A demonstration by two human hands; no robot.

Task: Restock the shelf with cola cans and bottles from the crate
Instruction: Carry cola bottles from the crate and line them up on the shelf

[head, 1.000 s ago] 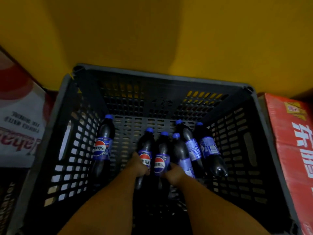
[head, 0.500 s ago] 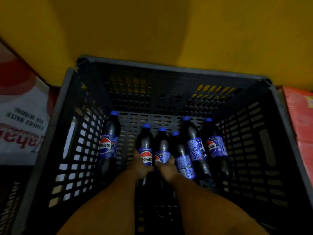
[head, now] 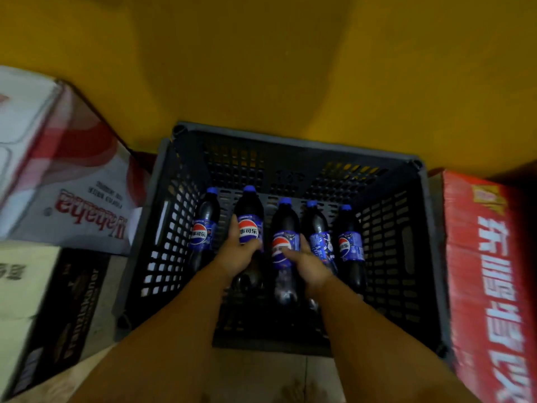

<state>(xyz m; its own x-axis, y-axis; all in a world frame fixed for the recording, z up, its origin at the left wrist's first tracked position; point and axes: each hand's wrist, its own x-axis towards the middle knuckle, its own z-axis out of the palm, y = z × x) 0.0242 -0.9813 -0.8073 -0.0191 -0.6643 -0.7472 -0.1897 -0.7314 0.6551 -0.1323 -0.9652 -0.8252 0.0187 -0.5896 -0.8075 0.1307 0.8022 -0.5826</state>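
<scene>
Clasping separate bottles (head: 249, 212), left grip (head: 238, 254) and right grip (head: 308, 266) sit inside crate (head: 290, 144).

Two bare forearms are shown from the frame's lower edge, the left forearm (head: 162, 344) lower left of centre, the right forearm (head: 377, 344) lower right. The left hand (head: 238, 254) and right hand (head: 309, 264), near mid-frame, are uncovered.

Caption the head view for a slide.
In the crate, left hand and right hand each grip a cola bottle; three others lie alongside.
</scene>
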